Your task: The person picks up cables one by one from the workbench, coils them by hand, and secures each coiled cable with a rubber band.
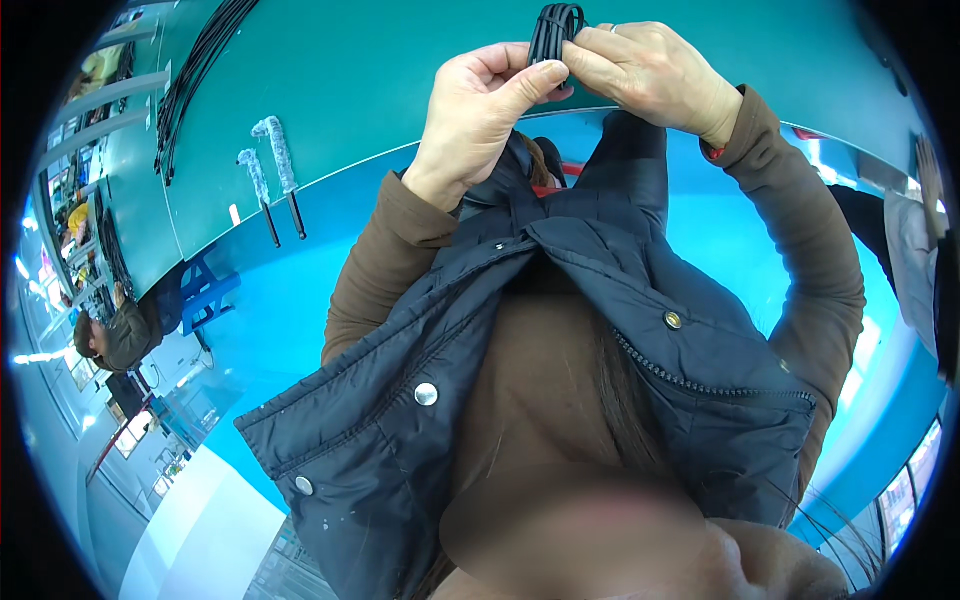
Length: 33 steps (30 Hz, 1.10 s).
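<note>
A coiled bundle of black cable is held up over the green table, near its front edge. My left hand pinches the lower end of the coil between thumb and fingers. From the other side my right hand is closed on the coil's right edge, its fingertips meeting the left thumb. Part of the bundle is hidden behind the fingers, so I cannot tell whether a tie goes around it.
The green table spans the far side. Long loose black cables lie at its left. Two black-handled tools with whitish wrapped heads overhang the front edge. Other people are at the left and far right.
</note>
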Available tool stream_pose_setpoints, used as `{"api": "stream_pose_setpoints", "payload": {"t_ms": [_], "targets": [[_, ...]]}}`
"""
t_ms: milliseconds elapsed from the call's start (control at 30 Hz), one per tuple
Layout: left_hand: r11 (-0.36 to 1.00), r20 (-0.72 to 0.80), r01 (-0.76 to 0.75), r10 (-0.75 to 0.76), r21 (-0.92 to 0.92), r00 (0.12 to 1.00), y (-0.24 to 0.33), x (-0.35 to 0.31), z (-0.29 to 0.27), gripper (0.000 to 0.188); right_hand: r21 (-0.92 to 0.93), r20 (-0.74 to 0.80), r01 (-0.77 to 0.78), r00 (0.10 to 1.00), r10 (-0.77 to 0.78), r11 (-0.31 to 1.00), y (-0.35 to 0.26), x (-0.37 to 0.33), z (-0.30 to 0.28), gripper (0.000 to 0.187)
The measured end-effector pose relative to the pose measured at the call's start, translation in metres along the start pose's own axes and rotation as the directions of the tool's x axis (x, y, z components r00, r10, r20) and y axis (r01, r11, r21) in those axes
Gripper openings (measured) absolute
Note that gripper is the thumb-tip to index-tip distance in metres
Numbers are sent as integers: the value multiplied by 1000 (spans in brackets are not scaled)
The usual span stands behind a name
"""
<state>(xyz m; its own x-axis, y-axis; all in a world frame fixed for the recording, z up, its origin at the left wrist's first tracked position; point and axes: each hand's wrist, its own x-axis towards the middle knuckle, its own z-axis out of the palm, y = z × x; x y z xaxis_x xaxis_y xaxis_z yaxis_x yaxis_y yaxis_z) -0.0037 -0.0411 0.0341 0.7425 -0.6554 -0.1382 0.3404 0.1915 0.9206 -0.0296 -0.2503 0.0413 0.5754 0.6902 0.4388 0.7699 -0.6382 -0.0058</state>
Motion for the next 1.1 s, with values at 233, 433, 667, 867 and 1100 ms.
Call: {"api": "stream_pose_setpoints", "payload": {"t_ms": [233,433,667,867,1100], "targets": [[975,67,-5,20,-221,998,-2,0,-7,17,52,-88,37,996,-33,998,4,0,3,32],[968,25,-61,69,-244,997,-5,1,0,15,44,-157,50,987,-43,998,5,-3,7,34],[829,-49,-415,465,375,884,-18,9,2,18,734,-263,-273,730,630,622,-14,-3,19,39],[647,74,-540,602,539,795,-26,17,6,15,977,172,-207,625,762,-50,-39,20,17,38],[674,48,-484,556,558,830,-21,19,22,24,975,204,-187,563,801,-117,-29,9,6,36]]}}
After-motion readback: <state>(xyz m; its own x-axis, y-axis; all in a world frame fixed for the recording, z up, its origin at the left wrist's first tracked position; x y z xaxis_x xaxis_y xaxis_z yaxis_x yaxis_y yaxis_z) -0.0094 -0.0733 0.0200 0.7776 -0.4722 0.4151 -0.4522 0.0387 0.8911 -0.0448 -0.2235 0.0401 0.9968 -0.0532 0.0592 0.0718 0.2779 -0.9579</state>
